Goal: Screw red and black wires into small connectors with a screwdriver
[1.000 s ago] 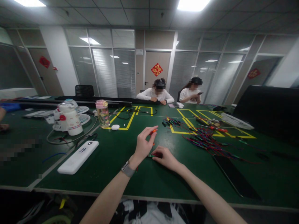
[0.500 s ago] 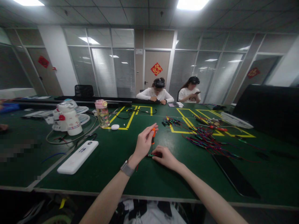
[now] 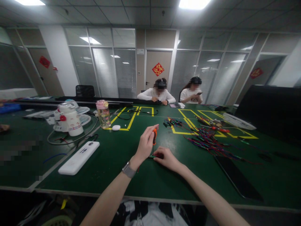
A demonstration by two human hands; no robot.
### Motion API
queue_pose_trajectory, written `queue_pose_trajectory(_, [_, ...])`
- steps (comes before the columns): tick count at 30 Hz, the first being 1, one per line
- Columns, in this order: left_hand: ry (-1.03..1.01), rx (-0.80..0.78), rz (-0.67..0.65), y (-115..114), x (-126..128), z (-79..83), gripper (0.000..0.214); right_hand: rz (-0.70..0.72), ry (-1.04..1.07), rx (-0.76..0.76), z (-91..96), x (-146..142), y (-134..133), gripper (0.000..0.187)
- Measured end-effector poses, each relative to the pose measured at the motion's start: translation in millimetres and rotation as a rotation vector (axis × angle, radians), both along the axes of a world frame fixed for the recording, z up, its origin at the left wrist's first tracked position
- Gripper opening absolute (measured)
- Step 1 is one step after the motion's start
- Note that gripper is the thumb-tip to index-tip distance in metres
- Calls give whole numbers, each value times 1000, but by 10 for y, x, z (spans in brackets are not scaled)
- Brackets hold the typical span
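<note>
The left hand is nearly closed, its rather straight fingers holding the orange-and-black screwdriver. This tool stands almost upright, its shaft directed down to a small green circuit board; whether the tip touches, I cannot tell. The board lies on the green table, between both hands. The right hand, with bent fingers, pinches its right end. Red-and-blue wires lie farther right.

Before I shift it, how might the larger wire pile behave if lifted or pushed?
The wire pile will probably flex and spread, since it looks thin-stranded and loosely fanned out. Lifting one part may drag more, as its strands overlap. It seems unlikely to roll, lying splayed on the green table.
</note>
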State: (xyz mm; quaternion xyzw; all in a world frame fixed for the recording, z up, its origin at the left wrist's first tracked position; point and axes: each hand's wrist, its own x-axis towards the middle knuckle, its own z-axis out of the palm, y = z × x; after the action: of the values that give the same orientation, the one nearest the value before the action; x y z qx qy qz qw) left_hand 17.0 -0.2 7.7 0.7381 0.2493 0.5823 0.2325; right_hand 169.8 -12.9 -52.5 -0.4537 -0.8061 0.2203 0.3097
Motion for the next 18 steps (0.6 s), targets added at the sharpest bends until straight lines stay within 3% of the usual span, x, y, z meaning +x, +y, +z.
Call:
queue_pose_trajectory(5, [-37,-39,-38,23,7,-15,32,-10,-19,17,-9,2,3,13])
queue_pose_trajectory(13, [-21,62,196,10,-9,4,16,-12,-5,11,-22,10,6,13])
queue_pose_trajectory(18, [-22,16,91,-9,12,4,28,-7,-10,6,-9,6,-2,14])
